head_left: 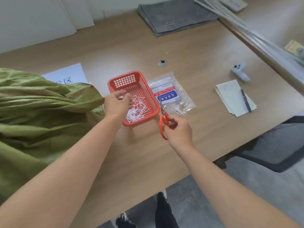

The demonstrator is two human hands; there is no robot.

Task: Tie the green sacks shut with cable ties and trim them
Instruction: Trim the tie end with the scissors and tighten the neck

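Note:
A green sack (pixel 37 116) lies crumpled across the left of the wooden table. My left hand (pixel 117 104) hovers over the red plastic basket (pixel 144 83), fingers loosely spread above the heap of white trimmed cable-tie ends (pixel 139 111); whether it pinches a piece I cannot tell. My right hand (pixel 179 130) grips the orange-handled scissors (pixel 163 119), blades closed and pointing away over the clear bag of white cable ties (pixel 174 97).
A printed white sheet (pixel 69 74) lies behind the sack. A notepad with a pen (pixel 235 97) and a small white device (pixel 240 70) sit at right. Grey mats (pixel 177 15) lie at the far edge. A black chair (pixel 271 145) stands at right.

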